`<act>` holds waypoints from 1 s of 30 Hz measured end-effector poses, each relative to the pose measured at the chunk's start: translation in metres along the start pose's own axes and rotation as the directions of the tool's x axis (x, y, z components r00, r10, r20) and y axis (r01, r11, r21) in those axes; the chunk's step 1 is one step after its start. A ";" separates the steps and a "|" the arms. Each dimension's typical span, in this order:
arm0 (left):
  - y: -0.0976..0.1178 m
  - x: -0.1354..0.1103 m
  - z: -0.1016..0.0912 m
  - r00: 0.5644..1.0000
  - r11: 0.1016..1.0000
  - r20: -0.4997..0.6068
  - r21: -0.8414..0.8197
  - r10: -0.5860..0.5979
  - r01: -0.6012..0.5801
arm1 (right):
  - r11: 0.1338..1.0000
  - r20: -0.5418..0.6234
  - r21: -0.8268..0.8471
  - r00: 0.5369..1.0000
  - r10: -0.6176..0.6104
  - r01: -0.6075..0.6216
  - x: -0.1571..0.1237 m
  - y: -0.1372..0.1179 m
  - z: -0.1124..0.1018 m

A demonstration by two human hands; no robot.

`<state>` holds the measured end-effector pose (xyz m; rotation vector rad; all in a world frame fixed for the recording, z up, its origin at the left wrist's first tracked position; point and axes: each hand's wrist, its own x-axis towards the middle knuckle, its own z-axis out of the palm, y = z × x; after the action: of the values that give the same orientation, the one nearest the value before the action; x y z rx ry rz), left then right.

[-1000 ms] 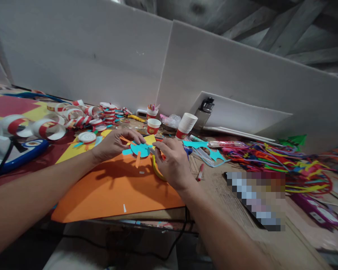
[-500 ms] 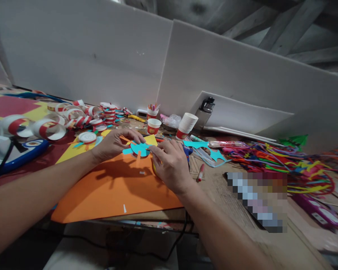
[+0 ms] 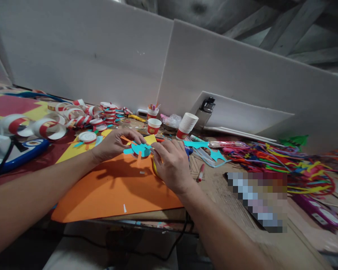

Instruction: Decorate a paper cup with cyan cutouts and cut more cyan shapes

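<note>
My left hand [image 3: 112, 143] curls round the left side of a turquoise paper disc [image 3: 138, 149] with orange strips sticking out of it, holding it just above a large orange paper sheet [image 3: 112, 191]. My right hand [image 3: 171, 165] is closed, its fingertips pinched at the disc's right edge. A yellow curved object [image 3: 154, 169] lies under the right palm, mostly hidden. One orange strip [image 3: 139, 159] hangs down below the disc.
Red-and-white paper cups [image 3: 186, 125] and cut cup rings [image 3: 47, 128] crowd the table's back and left. Turquoise cut-outs [image 3: 202, 147], a red marker [image 3: 200, 173] and a heap of coloured pipe cleaners [image 3: 287, 163] lie to the right. White foam boards [image 3: 236, 75] wall the back.
My right hand moved left from beside the disc and closed its fingers on the disc's right edge. The left hand stayed put on the disc.
</note>
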<state>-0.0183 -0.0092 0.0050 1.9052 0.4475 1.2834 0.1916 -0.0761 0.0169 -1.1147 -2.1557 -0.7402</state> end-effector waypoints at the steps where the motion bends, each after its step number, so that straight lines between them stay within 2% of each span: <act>1: 0.000 0.000 0.000 1.000 1.000 0.002 -0.001 -0.005 0.005 | 1.000 0.002 0.000 1.000 -0.001 0.001 0.000 0.000 0.000; 11: -0.002 -0.003 -0.001 0.999 0.999 -0.015 -0.014 -0.031 0.031 | 0.999 0.008 0.013 0.999 -0.033 0.033 -0.001 -0.001 0.001; 20: 0.003 -0.002 0.001 0.994 0.994 -0.048 -0.043 -0.102 0.100 | 0.999 0.031 0.017 0.999 -0.028 0.028 -0.001 0.000 0.002; 24: 0.003 -0.002 0.002 0.991 0.992 -0.054 -0.050 -0.122 0.120 | 0.992 0.060 0.126 0.998 0.017 -0.025 -0.001 -0.002 0.000; 27: 0.001 -0.001 0.005 0.973 0.974 -0.104 -0.116 -0.206 0.194 | 0.919 0.080 0.361 0.987 0.138 -0.158 0.002 -0.002 -0.001; 30: -0.004 0.001 0.010 0.927 0.918 -0.151 -0.265 -0.342 0.296 | 0.737 0.180 0.574 0.933 0.312 -0.358 0.005 0.002 0.000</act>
<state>-0.0087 -0.0099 0.0004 1.4430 0.6475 1.2441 0.1907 -0.0723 0.0208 -1.1295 -1.9417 0.1621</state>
